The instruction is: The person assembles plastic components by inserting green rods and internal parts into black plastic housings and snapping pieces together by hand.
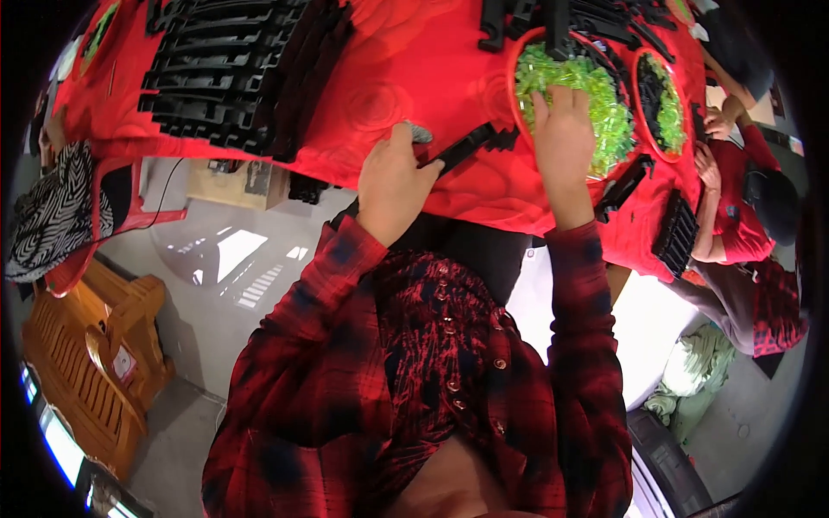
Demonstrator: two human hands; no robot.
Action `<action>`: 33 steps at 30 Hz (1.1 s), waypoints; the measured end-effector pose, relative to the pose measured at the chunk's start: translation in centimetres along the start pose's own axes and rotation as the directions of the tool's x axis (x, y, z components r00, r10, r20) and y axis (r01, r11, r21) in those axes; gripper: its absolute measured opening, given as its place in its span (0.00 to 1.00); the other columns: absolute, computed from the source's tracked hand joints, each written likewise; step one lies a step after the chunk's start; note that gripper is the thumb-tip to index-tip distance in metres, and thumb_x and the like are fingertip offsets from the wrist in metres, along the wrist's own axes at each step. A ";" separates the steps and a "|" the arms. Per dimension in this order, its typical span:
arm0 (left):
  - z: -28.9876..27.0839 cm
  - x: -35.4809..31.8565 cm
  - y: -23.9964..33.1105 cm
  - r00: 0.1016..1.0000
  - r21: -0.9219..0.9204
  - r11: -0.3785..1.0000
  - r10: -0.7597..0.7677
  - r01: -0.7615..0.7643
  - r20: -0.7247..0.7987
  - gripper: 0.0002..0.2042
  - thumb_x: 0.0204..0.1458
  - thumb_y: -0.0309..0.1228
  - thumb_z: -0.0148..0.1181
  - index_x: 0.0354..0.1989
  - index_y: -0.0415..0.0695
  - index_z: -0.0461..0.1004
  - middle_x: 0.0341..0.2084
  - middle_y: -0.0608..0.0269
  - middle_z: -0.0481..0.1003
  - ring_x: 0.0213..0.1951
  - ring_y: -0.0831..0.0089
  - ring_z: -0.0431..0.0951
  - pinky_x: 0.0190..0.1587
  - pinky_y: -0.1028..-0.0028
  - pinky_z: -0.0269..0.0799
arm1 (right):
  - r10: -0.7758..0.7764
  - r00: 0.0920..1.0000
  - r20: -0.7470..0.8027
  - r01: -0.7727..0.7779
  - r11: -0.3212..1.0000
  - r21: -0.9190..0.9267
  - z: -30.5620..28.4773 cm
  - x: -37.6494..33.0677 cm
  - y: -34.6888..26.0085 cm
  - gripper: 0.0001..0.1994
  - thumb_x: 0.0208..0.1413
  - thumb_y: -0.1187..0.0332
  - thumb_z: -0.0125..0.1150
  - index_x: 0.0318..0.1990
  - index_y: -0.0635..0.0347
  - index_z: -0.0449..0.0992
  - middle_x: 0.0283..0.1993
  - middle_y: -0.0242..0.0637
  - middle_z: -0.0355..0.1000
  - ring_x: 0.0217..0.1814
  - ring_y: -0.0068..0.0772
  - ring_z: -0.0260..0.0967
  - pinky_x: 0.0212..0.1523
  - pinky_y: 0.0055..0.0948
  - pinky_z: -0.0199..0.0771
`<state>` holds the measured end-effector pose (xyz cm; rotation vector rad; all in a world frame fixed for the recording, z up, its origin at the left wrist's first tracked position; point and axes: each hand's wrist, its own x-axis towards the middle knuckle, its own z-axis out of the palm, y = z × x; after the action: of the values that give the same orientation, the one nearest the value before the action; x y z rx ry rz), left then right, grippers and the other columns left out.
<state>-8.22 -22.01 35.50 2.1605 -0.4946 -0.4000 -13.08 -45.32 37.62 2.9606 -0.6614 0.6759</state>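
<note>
My left hand (393, 181) grips one end of a long black plastic strip (462, 147) that lies on the red tablecloth (406, 78). Its fingers are closed over the strip near the table's edge. My right hand (563, 129) reaches into a red bowl (515, 91) full of small translucent green pieces (604, 108). The fingertips are buried in the green pile, so I cannot see whether they pinch a piece. Both forearms wear red and black plaid sleeves.
Stacks of black plastic parts (229, 73) cover the far left of the table. A second red bowl (661, 104) with green and black pieces stands at the right, where another person (734, 207) in red works. A wooden bench (86, 354) stands on the floor to my left.
</note>
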 end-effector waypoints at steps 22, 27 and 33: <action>0.0 0.1 -0.6 0.996 0.005 0.998 0.071 -0.070 -0.057 0.28 0.45 0.28 0.72 0.55 0.39 0.69 0.25 0.58 0.69 0.30 0.61 0.72 0.34 0.63 0.68 | -0.005 0.995 -0.100 0.014 0.996 0.094 -3.5 0.7 -0.5 0.12 0.62 0.63 0.62 0.44 0.61 0.72 0.40 0.45 0.73 0.30 0.43 0.76 0.32 0.35 0.79; -0.2 0.1 -0.8 0.997 0.036 0.998 0.059 -0.057 -0.042 0.31 0.45 0.29 0.73 0.58 0.38 0.67 0.26 0.56 0.72 0.31 0.59 0.75 0.34 0.62 0.70 | 0.216 0.860 0.463 -0.506 0.241 0.828 -4.7 -2.2 -4.2 0.13 0.67 0.66 0.58 0.51 0.67 0.72 0.41 0.40 0.76 0.35 0.27 0.77 0.37 0.26 0.76; 0.2 0.1 -0.6 1.000 0.041 0.999 -0.012 0.011 0.016 0.32 0.44 0.31 0.74 0.58 0.38 0.66 0.26 0.55 0.74 0.31 0.56 0.76 0.35 0.60 0.71 | 0.022 0.811 0.585 -0.584 0.107 0.805 -2.3 -5.9 -6.0 0.10 0.67 0.71 0.56 0.51 0.65 0.75 0.40 0.39 0.76 0.37 0.26 0.77 0.38 0.25 0.75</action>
<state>-8.10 -21.92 34.89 2.2021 -0.5037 -0.4179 -16.32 -37.24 37.56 4.4025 -1.4042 0.5195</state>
